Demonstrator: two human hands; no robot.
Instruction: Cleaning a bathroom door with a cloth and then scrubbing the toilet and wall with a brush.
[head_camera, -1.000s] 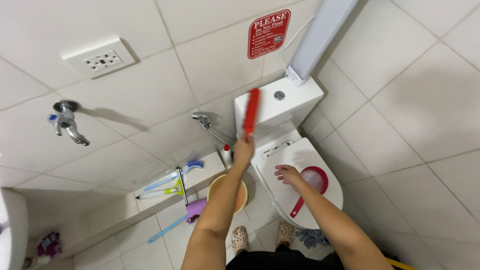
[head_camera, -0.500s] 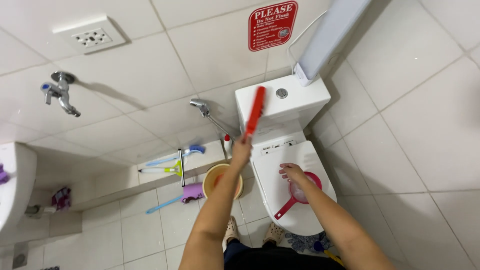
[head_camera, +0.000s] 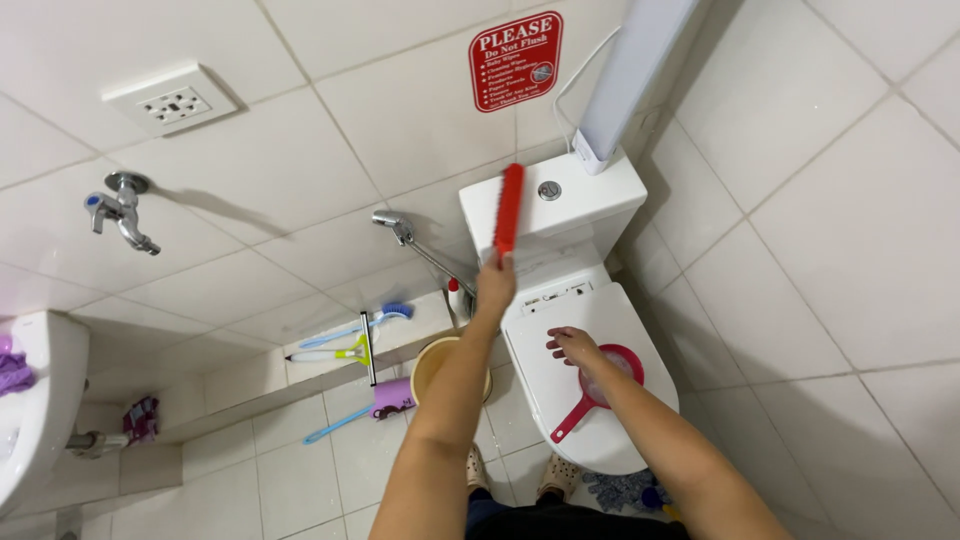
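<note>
Raised slightly, the left hand (head_camera: 495, 285) grips the red brush (head_camera: 510, 210) upright against the tank (head_camera: 580, 205); the right hand (head_camera: 575, 345) (fingers spread, empty) rests beside the red dipper (head_camera: 600, 385) on the lid.

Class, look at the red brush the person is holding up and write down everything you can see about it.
The red brush is long, narrow and looks like plastic, one bright red throughout. It stands nearly upright, tilted slightly, in front of the white toilet tank. The left hand grips its lower end, hiding the handle there. Bristles cannot be made out clearly. Whether it touches the tank cannot be told.
</note>
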